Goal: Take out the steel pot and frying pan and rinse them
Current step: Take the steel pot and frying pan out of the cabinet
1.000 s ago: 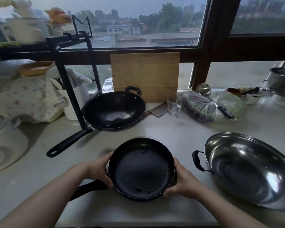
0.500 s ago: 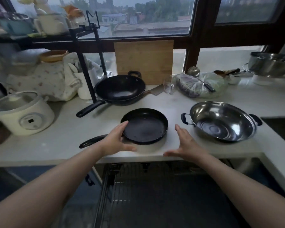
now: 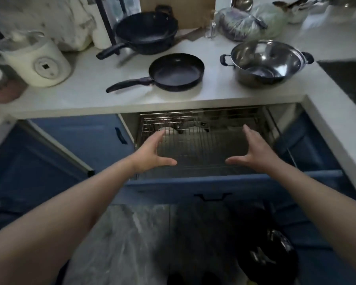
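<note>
The black frying pan rests on the pale counter, its handle pointing left. To its right stands the steel pot with two black side handles. Both of my hands are below the counter, over the pulled-out wire drawer rack. My left hand is open, fingers spread, at the rack's left side. My right hand is open too, at the rack's right side. Neither hand holds anything. Some pale dishes show dimly at the back of the rack.
A black wok sits behind the frying pan. A white rice cooker stands at the left. Bagged vegetables lie at the back right, a dark sink at the far right. Blue cabinet doors flank the drawer.
My hands let go of the frying pan, which stays on the counter, and dropped down over the open drawer rack. My view has tilted down toward the drawer and floor.
</note>
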`<state>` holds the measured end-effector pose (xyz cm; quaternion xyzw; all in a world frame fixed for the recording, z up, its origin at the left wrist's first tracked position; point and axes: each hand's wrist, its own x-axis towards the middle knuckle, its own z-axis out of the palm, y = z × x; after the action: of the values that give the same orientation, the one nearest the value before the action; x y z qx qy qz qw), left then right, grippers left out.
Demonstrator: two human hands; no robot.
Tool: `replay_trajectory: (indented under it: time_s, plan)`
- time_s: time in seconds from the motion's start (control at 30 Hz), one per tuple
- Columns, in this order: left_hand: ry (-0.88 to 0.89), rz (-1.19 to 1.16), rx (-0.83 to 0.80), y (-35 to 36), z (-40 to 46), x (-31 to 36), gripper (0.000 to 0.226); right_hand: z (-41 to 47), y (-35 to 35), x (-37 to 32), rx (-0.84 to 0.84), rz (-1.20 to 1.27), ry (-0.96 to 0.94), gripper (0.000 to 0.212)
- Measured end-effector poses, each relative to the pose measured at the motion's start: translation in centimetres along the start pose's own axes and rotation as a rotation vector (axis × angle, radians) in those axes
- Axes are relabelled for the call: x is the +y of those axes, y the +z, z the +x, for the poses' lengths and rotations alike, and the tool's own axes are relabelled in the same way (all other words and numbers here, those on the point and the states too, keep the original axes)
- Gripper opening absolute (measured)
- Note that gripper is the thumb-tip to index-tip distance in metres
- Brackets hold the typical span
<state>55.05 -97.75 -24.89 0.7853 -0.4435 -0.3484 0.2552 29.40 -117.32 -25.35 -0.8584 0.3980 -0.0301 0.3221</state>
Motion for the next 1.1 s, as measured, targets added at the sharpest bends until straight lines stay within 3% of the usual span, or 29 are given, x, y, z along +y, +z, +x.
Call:
replay_trajectory:
  time_s: [0.3, 0.53, 0.63, 0.77, 1.0, 1.1]
  plan:
    - [-0.039, 0.004, 0.093, 7.7, -4.3, -1.3, 0.107, -5.6, 1.2, 7.2, -0.011, 0.060, 0.071, 0.124]
    - [-0.173, -0.086, 0.406, 12.3, -8.8, -2.5, 0.098, -9.8, 1.2, 12.1, 0.103, 0.171, 0.150, 0.122]
    - [-0.320, -0.031, 0.503, 14.3, -9.7, -2.9, 0.093, -11.3, 1.9, 14.0, 0.159, 0.211, 0.224, 0.119]
    - [-0.506, -0.065, 0.482, 15.7, -8.4, -3.8, 0.101, -10.9, 2.7, 15.9, 0.179, 0.256, 0.341, 0.116]
    - [-0.561, -0.216, 0.508, 15.6, -3.9, -3.2, 0.092, -7.6, 3.8, 16.5, 0.181, 0.297, 0.424, 0.114]
    - [-0.567, -0.276, 0.510, 16.0, -2.8, -2.8, 0.102, -6.6, 4.3, 16.4, 0.211, 0.305, 0.441, 0.117]
